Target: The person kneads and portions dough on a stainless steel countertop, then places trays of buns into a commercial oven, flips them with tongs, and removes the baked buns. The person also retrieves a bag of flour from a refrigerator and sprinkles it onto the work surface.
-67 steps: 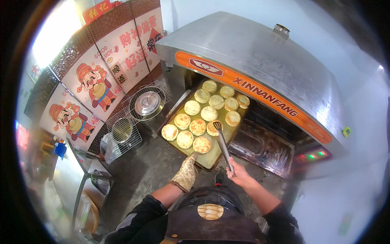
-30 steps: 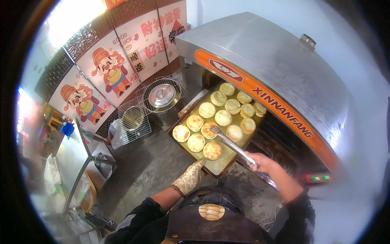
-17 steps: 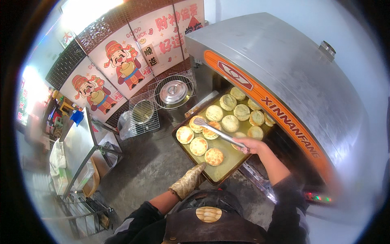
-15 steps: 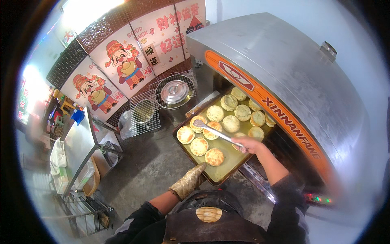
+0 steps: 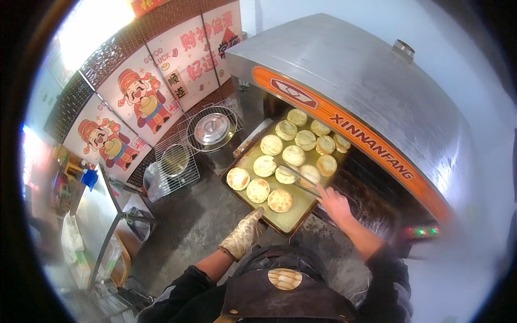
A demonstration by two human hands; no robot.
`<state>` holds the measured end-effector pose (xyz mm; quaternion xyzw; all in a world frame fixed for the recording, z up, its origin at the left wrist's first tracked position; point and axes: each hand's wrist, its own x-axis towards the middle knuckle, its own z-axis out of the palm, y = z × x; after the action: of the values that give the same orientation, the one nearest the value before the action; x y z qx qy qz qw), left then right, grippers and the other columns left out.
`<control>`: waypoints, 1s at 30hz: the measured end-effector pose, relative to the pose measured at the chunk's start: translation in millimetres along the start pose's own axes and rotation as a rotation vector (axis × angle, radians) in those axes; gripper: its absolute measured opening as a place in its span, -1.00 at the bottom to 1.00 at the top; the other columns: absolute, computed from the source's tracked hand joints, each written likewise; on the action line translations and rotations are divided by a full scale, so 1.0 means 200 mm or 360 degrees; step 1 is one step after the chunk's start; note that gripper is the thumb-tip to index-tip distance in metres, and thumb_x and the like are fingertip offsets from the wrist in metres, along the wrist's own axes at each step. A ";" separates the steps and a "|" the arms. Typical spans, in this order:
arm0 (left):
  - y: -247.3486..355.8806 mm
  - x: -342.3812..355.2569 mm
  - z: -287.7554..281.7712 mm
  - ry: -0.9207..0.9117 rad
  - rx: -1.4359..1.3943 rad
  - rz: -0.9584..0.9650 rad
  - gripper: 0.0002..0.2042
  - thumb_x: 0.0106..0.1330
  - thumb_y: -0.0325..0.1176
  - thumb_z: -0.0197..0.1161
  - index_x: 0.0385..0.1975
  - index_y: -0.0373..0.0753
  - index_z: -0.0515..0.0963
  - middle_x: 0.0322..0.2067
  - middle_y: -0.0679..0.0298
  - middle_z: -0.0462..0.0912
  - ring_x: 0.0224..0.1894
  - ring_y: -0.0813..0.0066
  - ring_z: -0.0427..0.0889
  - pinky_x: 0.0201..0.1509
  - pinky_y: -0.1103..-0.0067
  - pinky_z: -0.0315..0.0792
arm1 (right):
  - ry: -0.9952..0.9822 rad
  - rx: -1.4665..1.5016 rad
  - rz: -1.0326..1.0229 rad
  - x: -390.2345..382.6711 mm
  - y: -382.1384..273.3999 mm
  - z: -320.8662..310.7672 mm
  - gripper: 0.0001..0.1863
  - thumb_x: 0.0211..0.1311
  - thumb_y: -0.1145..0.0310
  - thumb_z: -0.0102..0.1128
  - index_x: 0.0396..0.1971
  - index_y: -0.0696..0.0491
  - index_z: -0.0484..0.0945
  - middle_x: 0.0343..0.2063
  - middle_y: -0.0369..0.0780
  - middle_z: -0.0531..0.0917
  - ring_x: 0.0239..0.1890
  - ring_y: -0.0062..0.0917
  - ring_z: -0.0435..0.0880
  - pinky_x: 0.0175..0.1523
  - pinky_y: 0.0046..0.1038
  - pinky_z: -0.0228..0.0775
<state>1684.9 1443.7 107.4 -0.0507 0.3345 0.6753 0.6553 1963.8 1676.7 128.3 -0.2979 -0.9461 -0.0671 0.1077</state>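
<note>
A large dark-rimmed baking tray (image 5: 301,215) sticks out of the oven mouth, with rows of round flatbreads on its oily yellowish base. My left hand (image 5: 245,234), in a patterned oven mitt, grips the tray's near edge. In my right hand (image 5: 334,203) is a pair of slim metal tongs (image 5: 304,182), reaching left across the breads. The far ends of the tongs lie by a pale flatbread (image 5: 286,174); whether they pinch it I cannot tell. Nearest the mitt, a browned flatbread (image 5: 280,201) lies flat, with two more browned ones to its left.
A steel oven (image 5: 344,70) with an orange front panel rises over the tray. At the back stand a lidded metal pot (image 5: 212,129) and a wire rack (image 5: 183,180), before a decorated folding screen (image 5: 145,97). A metal table (image 5: 97,210) is at left.
The whole view has shifted, with the scene now lying farther left. Over the tray, the tongs have moved right from the left-hand breads. The mitt stays on the tray's edge.
</note>
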 end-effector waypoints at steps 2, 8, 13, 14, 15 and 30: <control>0.01 0.01 -0.04 0.0001 0.0076 0.0007 -0.52 0.67 -0.35 0.26 0.48 -0.40 0.39 0.47 0.03 0.52 0.48 0.15 0.53 0.66 0.27 0.40 | -0.0007 -0.0007 0.0076 -0.14 -0.03 -0.13 -0.35 0.44 0.05 0.47 0.44 -0.10 0.54 -0.28 -0.20 0.54 -0.39 -0.32 0.75 -0.37 -0.32 0.70; 0.05 0.03 -0.13 0.0041 0.0181 -0.0097 -0.54 0.66 -0.33 0.29 0.44 -0.39 0.45 0.43 0.07 0.57 0.42 0.17 0.57 0.54 0.33 0.48 | -0.0290 0.0110 0.0562 -0.63 -0.23 -0.52 -0.33 0.44 0.04 0.47 0.47 -0.07 0.53 -0.16 -0.10 0.64 -0.26 -0.15 0.81 -0.27 -0.14 0.70; 0.05 0.07 -0.14 0.0049 0.0081 0.0059 -0.56 0.66 -0.36 0.28 0.44 -0.38 0.46 0.40 0.07 0.60 0.41 0.17 0.56 0.51 0.33 0.48 | -0.0195 0.0984 0.0958 -0.80 -0.40 -0.62 -0.37 0.46 -0.05 0.48 0.33 0.05 0.68 -0.20 -0.04 0.76 -0.23 -0.24 0.82 -0.22 -0.18 0.64; 0.06 0.08 -0.14 0.0063 0.0058 0.0078 -0.56 0.66 -0.38 0.27 0.44 -0.38 0.46 0.40 0.07 0.60 0.42 0.17 0.56 0.53 0.31 0.47 | -0.0311 0.1226 0.1099 -0.80 -0.42 -0.63 -0.38 0.47 -0.07 0.48 0.30 0.07 0.71 -0.24 -0.06 0.76 -0.25 -0.32 0.82 -0.25 -0.24 0.62; 0.07 0.09 -0.14 0.0029 0.0027 0.0137 -0.57 0.66 -0.40 0.26 0.43 -0.39 0.46 0.39 0.07 0.60 0.42 0.16 0.56 0.55 0.30 0.47 | -0.0815 0.1689 0.1722 -0.79 -0.43 -0.64 -0.38 0.50 -0.12 0.45 0.25 0.09 0.75 -0.37 -0.21 0.67 -0.43 -0.56 0.64 -0.39 -0.40 0.45; 0.16 0.14 -0.04 0.0336 -0.0071 0.0315 -0.55 0.67 -0.30 0.29 0.42 -0.35 0.47 0.36 0.10 0.62 0.32 0.32 0.66 0.43 0.46 0.63 | -0.1222 0.2157 0.1786 -0.41 0.13 -0.46 -0.44 0.53 -0.09 0.46 0.20 0.09 0.71 -0.35 -0.32 0.57 -0.51 -0.73 0.42 -0.52 -0.57 0.14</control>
<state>1648.3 1465.6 99.7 -0.1028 0.3900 0.7348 0.5454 2059.1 1634.7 199.2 -0.5835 -0.4742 0.6578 -0.0438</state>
